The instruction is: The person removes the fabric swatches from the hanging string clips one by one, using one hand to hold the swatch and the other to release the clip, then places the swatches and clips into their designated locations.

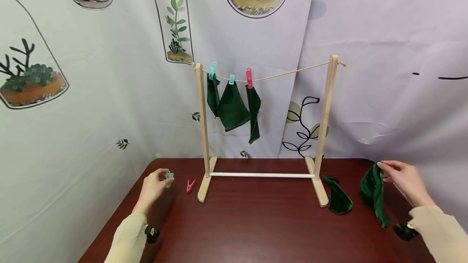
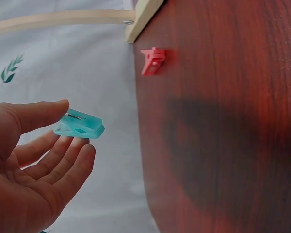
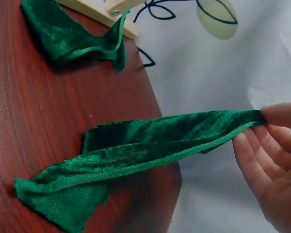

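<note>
My left hand [image 1: 155, 185] pinches a light blue clothespin [image 2: 81, 124] between thumb and fingers, raised over the table's left side. On the far right, my right hand [image 1: 406, 177] pinches the upper corner of a green velvet cloth [image 1: 373, 192]. That cloth hangs down from the fingertips, and its lower end lies on the tabletop in the right wrist view. Beside it, a second green cloth [image 1: 339, 198] rests on the table near the rack's right foot. A pink clothespin [image 1: 190, 186] lies on the table to the right of my left hand.
A wooden drying rack [image 1: 202, 121] stands at the back, a string [image 1: 292, 71] tied between its posts. Several green cloths [image 1: 233, 106] hang toward its left end, held by blue clothespins [image 1: 213, 70] and a pink clothespin [image 1: 249, 78]. A patterned curtain [image 1: 120, 72] backs the dark red table [image 1: 263, 222].
</note>
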Demonstrator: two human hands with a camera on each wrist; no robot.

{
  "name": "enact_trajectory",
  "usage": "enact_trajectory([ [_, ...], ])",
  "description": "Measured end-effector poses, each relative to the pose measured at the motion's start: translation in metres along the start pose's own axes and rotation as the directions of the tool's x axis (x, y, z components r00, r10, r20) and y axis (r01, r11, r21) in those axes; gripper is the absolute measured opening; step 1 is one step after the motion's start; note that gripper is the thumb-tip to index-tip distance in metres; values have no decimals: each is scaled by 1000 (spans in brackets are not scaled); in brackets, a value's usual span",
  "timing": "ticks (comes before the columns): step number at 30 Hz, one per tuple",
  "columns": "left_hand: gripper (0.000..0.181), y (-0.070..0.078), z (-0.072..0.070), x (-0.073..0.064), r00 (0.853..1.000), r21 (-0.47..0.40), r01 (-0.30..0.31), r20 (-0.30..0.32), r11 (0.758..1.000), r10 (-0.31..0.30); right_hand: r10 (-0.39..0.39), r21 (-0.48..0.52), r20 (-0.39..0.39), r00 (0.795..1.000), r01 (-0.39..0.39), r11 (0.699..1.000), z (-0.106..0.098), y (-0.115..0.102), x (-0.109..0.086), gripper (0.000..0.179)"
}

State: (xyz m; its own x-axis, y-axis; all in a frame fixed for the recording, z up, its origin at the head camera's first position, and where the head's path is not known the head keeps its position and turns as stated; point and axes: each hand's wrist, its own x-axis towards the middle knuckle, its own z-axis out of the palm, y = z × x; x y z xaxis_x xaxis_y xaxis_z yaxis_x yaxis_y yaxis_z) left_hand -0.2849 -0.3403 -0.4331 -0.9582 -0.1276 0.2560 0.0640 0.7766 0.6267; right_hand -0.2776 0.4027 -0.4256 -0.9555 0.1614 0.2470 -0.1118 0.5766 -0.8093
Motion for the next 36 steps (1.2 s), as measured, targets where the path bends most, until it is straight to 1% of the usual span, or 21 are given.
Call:
enact_trajectory([
  [4, 43, -6, 7, 3, 1000, 0, 7, 4, 1000, -7, 12, -14, 23, 1000, -11, 1000, 5, 8, 8, 57],
  [10, 41, -12, 17, 8, 999, 9, 48, 17, 999, -48, 26, -111, 77, 997, -17, 994, 11, 18, 13, 54],
  [15, 41, -17, 24, 15, 996, -3, 80, 46, 997, -80, 32, -166, 63, 998, -21, 986, 19, 27, 16, 49],
  [20, 41, -23, 29, 20, 991, -18, 120, 58, 993, -119, 27, -210, 57, 998, -14, 978, 31, 36, 16, 45],
  [24, 41, -26, 33, 23, 991, -8, 117, 66, 993, -116, 37, -244, 78, 996, -17, 970, 37, 36, 16, 44],
  [28, 41, -27, 35, 26, 990, -11, 120, 76, 993, -119, 22, -292, 97, 995, 8, 956, 41, 38, 19, 43],
  [31, 40, -26, 37, 28, 988, -18, 132, 84, 991, -130, 6, -298, 107, 994, 26, 954, 47, 42, 21, 43],
  [36, 39, -28, 39, 29, 985, -14, 150, 86, 989, -148, 6, -292, 104, 995, 25, 956, 57, 46, 22, 43],
])
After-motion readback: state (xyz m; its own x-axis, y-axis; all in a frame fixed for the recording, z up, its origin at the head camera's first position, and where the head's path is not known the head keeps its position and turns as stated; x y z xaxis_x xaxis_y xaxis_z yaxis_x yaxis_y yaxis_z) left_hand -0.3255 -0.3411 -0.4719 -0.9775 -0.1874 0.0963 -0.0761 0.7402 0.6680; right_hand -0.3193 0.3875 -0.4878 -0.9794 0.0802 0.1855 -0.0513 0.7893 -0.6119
